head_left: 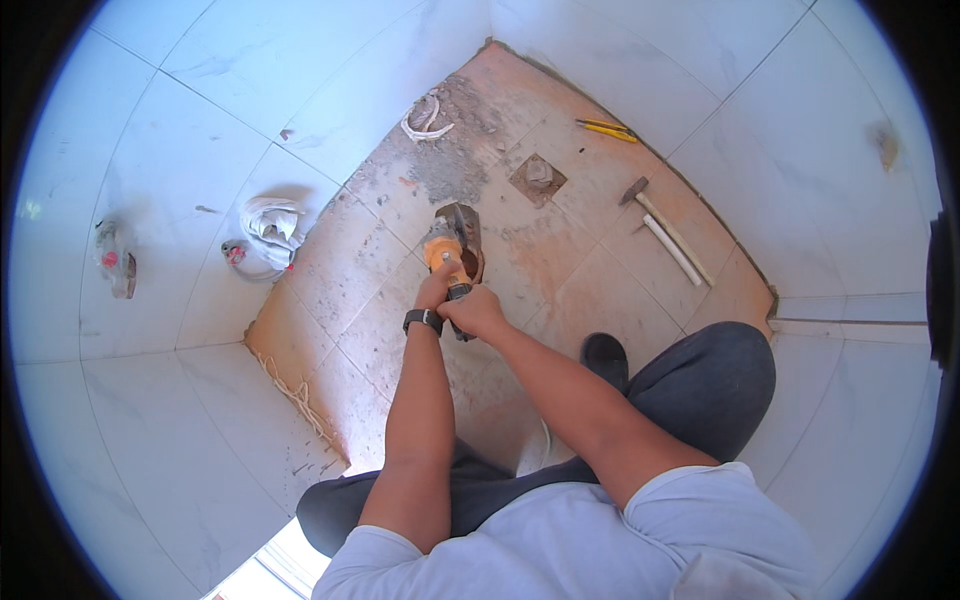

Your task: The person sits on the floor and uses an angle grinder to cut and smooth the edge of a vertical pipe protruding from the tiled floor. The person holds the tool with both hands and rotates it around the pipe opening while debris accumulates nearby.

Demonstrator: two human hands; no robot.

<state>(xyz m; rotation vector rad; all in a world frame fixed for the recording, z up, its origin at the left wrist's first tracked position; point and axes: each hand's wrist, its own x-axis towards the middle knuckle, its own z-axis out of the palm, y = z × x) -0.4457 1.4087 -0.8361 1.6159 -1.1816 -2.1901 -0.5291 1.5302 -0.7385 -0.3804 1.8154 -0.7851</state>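
Note:
An orange and black angle grinder point(443, 250) is held low over the tiled floor in front of me. My left hand point(434, 288) is closed round its body, a dark watch on that wrist. Behind it, my right hand point(480, 312) is wrapped round the black rear end. The tool's head and disc lie beside a brown opening point(473, 240) in the tiles; the grinder partly covers it, so I cannot tell whether the disc touches the floor.
Grey rubble point(450, 175) lies beyond, near a square cut-out point(538, 180) and a white loop point(427, 120). At right are yellow-handled pliers point(607, 130), a hammer point(675, 232) and a white tube point(671, 250). A coiled white hose point(270, 230) hangs on the left wall; pale cord point(295, 400) lies below.

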